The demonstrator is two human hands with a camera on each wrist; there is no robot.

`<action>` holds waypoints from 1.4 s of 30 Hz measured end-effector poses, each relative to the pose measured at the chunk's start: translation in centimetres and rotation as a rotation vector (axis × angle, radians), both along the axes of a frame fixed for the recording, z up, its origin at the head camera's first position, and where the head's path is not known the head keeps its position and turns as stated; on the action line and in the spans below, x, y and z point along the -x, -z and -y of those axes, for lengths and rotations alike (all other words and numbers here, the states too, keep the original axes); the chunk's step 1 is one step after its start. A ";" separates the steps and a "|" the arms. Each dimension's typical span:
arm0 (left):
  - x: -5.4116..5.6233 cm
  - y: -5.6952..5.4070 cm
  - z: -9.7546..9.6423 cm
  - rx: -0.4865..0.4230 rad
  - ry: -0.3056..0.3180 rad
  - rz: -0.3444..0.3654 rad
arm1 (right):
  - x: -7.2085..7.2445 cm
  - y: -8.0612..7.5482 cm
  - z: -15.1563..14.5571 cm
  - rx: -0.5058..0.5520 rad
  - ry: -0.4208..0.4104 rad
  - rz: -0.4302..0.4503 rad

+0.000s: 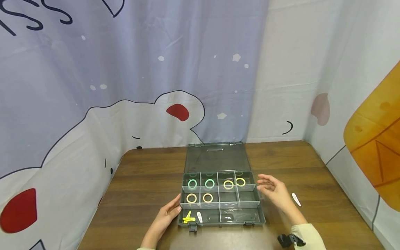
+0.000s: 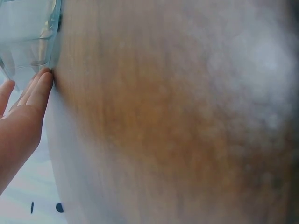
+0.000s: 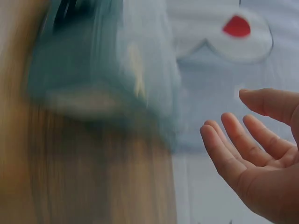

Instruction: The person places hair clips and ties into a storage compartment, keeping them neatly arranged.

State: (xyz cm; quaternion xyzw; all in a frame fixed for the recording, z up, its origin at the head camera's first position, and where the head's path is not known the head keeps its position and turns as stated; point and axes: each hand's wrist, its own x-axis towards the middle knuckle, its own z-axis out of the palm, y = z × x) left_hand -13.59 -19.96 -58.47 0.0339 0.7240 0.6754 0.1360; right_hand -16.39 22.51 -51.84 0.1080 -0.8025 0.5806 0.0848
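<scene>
A grey see-through compartment box point(image 1: 229, 205) lies on the table with its lid point(image 1: 217, 158) folded back. Two green rings point(image 1: 192, 184) and two yellow rings point(image 1: 240, 182) sit in its far row; two pale-yellow rings point(image 1: 191, 198) are in the middle row. Crossed yellow hair clips point(image 1: 188, 218) and a white hair clip point(image 1: 199, 217) lie in the front left compartment. My left hand point(image 1: 164, 216) touches the box's left side with its fingers. Beside the right edge is my right hand point(image 1: 275, 191), fingers loosely bent and holding nothing.
Another white hair clip point(image 1: 296, 199) lies on the wooden table point(image 1: 137, 180), right of my right hand. A printed curtain point(image 1: 225, 104) hangs behind the table and along its sides. A black wrist device point(image 1: 291, 240) is strapped at the right sleeve.
</scene>
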 end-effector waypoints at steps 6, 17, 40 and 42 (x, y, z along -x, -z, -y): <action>0.0 0.1 0.0 0.005 -0.006 -0.002 | -0.4 0.5 -5.5 -0.142 0.116 0.044; 0.0 0.2 0.1 -0.004 -0.001 -0.010 | -1.4 2.4 -12.1 -0.298 0.123 0.316; -0.1 0.1 0.1 0.012 -0.004 -0.013 | -0.1 4.9 -13.8 -0.372 0.164 0.442; -0.1 0.1 0.0 0.013 -0.004 -0.012 | -0.1 4.9 -13.8 -0.394 0.168 0.434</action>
